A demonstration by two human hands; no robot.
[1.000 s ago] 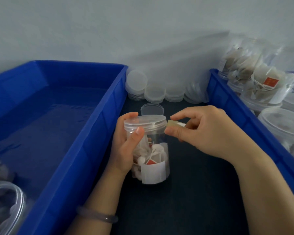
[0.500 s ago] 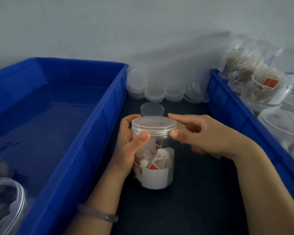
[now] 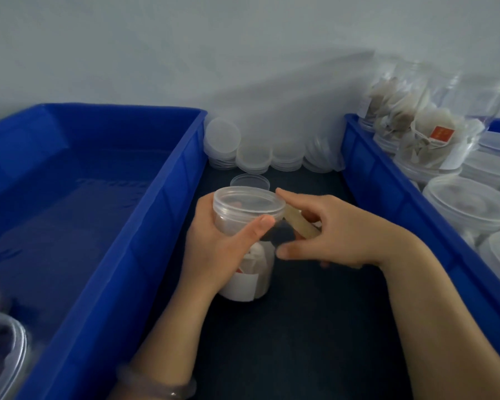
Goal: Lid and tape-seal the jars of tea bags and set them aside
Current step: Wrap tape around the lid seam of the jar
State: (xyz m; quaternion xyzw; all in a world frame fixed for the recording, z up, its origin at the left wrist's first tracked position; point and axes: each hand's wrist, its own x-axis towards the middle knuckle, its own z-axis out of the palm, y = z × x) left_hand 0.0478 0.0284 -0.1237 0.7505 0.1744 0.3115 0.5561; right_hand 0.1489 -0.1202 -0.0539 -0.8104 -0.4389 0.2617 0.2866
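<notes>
Clear plastic makes up the jar [image 3: 267, 272], which stands on the dark table [image 3: 300, 342] between the left bin [image 3: 168, 197] and the right bin [image 3: 373, 174], its lid [image 3: 248, 202] on and tea bags [image 3: 256, 262] above a white label [image 3: 243, 285] inside. From the head camera, the only view, the left hand [image 3: 214, 252] wraps the jar from its far side, thumb laid across the front just under the lid. The right hand [image 3: 341, 238] reaches in with its forefinger touching the lid's rim and a yellowish strip of tape [image 3: 300, 225] held among its curled fingers, one end at the rim. The likely trouble is the tape going on crooked or creased, or catching the fingers instead of the plastic, if it is pressed down before it is lined up over the join. A hard pull on the strip could also tilt the jar should the left grip slacken. The join between lid and jar is covered by the thumb and smeared by blur, so how tight the lid sits cannot be told, nor which fingers pinch the tape. No roll is in sight. Spare lids [image 3: 254, 154] stack against the wall. More jars [image 3: 468, 206] in the right bin are cut by the frame edge.
</notes>
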